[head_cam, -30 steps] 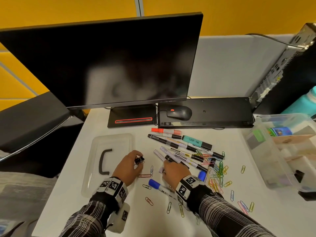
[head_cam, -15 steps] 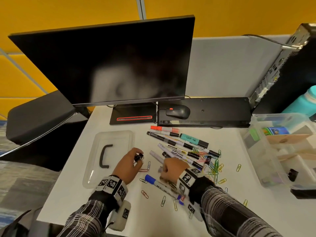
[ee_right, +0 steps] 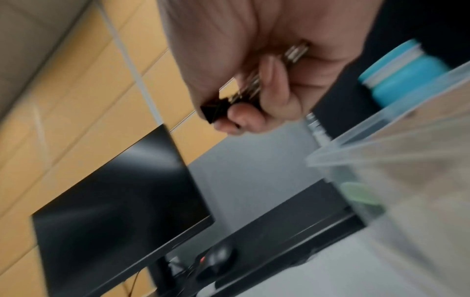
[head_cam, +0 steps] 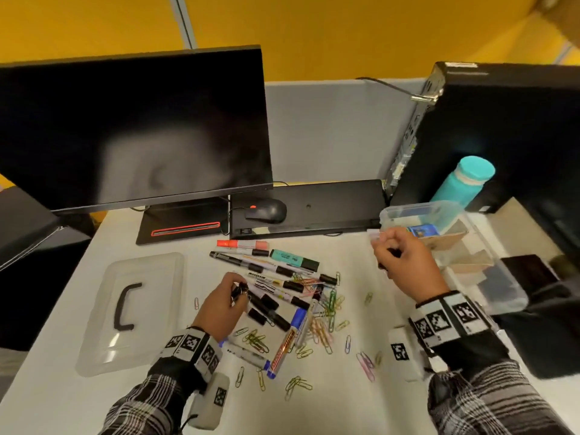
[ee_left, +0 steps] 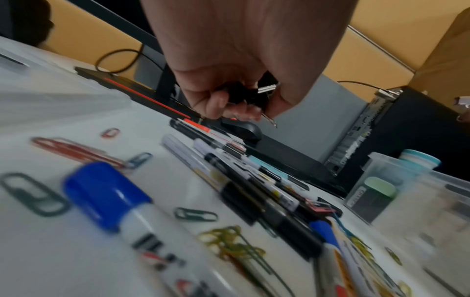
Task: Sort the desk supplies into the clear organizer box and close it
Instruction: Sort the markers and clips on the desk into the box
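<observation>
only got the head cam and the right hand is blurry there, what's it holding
Observer: In the right wrist view, the right hand grips a black binder clip with silver wire handles.
Operator: and the left hand
Observer: The left wrist view shows the left hand gripping a second binder clip, with a silver handle poking out between the fingers.
Operator: right one inside the box yet
Observer: No. In the right wrist view it sits just outside the clear organizer box rim.
</observation>
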The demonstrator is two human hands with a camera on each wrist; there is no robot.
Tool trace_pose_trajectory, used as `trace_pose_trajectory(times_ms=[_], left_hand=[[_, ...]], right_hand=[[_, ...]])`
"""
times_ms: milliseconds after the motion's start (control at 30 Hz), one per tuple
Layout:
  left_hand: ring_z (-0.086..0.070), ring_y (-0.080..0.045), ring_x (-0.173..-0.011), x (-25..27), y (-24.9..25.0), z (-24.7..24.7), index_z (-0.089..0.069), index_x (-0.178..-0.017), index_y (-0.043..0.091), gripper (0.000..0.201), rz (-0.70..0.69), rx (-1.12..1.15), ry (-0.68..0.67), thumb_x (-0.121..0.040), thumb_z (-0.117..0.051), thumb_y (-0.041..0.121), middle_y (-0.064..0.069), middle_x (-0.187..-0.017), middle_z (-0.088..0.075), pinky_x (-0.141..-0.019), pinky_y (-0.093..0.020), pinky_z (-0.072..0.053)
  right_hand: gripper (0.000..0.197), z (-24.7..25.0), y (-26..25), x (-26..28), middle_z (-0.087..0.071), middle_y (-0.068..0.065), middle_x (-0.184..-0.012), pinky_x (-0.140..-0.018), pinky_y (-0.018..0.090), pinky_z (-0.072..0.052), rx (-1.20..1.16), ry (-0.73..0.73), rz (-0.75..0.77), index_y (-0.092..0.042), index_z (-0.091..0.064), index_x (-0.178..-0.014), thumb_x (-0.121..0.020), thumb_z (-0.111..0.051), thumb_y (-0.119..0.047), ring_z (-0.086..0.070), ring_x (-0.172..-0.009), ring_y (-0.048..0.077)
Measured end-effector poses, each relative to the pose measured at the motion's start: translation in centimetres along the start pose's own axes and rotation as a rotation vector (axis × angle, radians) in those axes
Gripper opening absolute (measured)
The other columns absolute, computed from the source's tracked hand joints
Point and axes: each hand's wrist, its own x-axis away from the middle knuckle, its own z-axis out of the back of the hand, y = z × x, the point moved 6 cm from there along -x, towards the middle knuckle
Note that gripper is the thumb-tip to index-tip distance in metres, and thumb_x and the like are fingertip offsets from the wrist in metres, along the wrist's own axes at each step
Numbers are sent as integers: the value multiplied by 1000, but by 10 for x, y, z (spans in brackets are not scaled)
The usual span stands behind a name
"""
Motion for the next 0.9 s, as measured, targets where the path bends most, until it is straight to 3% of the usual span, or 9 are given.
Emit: trace_pose_trajectory(times_ms=[100,167,233,300,433,567,700,800,900], left_hand=[[-51,-1,-51,-6,20,-27,-44,-107,23,16,-23,-5,-78,-94,-51,15,5,-69,-57,-47,-13,-36],[-59,-8,-60,-7,30,-48,-42,-104,27,15,-45,-37,-155,-93,-51,21,1,-75,-62,-56,-23,-48],[-60,-14,-65,-6,38,-69,-39,-102,31,17,-58,-101,-226,-92,-51,25,2,-76,-61,-62,-31,-50],[-58,-14,-64,-5,47,-86,-38,-105,33,20,-80,-148,-269,-91,-51,27,4,-78,-60,-63,-32,-48],[-53,-7,-64,-2,67,-102,-40,-107,29,20,-128,-150,-304,-91,-50,27,5,-79,-59,-59,-25,-41],[-50,-7,-59,-3,67,-102,-40,-107,31,18,-123,-135,-287,-92,-49,26,5,-77,-59,-57,-23,-40],[-48,-10,-55,-6,57,-95,-38,-106,36,21,-85,-161,-252,-91,-49,26,5,-75,-59,-55,-27,-41],[-58,-12,-62,-8,51,-90,-39,-107,34,21,-62,-158,-232,-91,-51,25,5,-84,-64,-60,-30,-49],[-54,-6,-60,-8,48,-87,-41,-106,33,21,-50,-149,-215,-92,-52,22,7,-88,-63,-56,-23,-45]], right_hand=[[7,50,20,4,-61,-1,-70,-55,14,-42,29,261,4,-16,-50,-86,-92,-54,-16,-54,-57,0],[4,70,34,10,-63,3,-81,-58,16,-40,96,373,-4,-16,-49,-91,-93,-53,-17,-58,-66,10],[6,78,47,16,-63,4,-82,-56,19,-39,131,420,2,-16,-47,-91,-93,-52,-15,-55,-61,11],[6,76,57,20,-61,4,-78,-53,25,-40,175,398,3,-15,-45,-93,-94,-50,-15,-54,-59,11],[9,65,72,27,-54,0,-65,-43,20,-27,408,264,-46,-16,-39,-96,-96,-45,-23,-51,-51,14],[16,60,78,28,-49,-2,-56,-42,22,-22,550,176,-44,-17,-36,-85,-92,-47,-26,-45,-47,12],[21,55,81,28,-49,-1,-56,-45,24,-25,612,112,-27,-17,-41,-72,-88,-52,-24,-45,-50,19],[33,52,82,25,-50,1,-59,-51,25,-34,611,79,-3,-22,-39,-57,-86,-55,-21,-48,-53,19],[34,55,82,24,-51,0,-58,-50,23,-32,584,73,30,-20,-44,-55,-87,-57,-19,-49,-53,16]])
